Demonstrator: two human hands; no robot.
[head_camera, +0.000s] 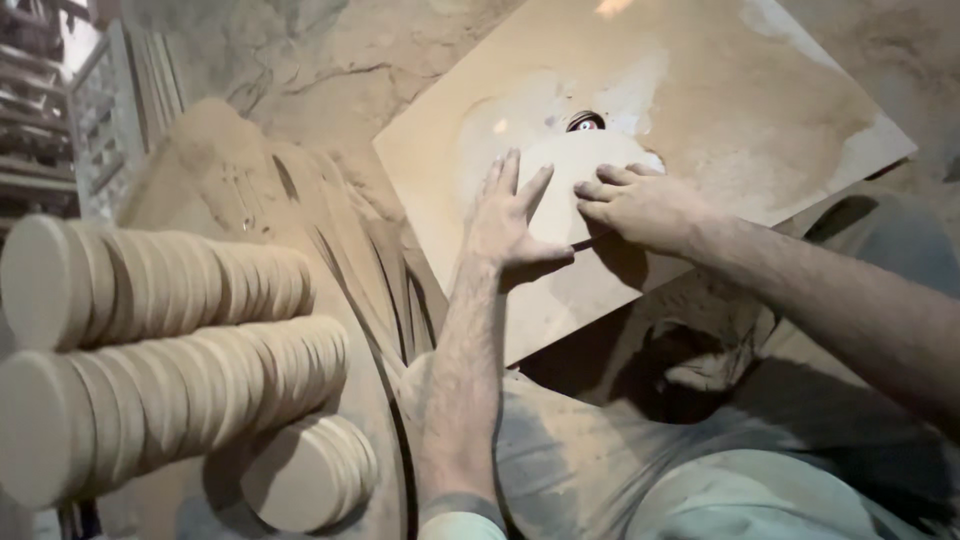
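Starting at the left, rows of stacked wooden discs lean in dusty columns. Moving across, the left hand lies flat, fingers spread, on a round wooden blank resting on the tan saw table. The right hand presses down beside it, fingers together, just below the small blade.

Wooden discs – matt, dusty; board – smooth, sawdust-coated wood.
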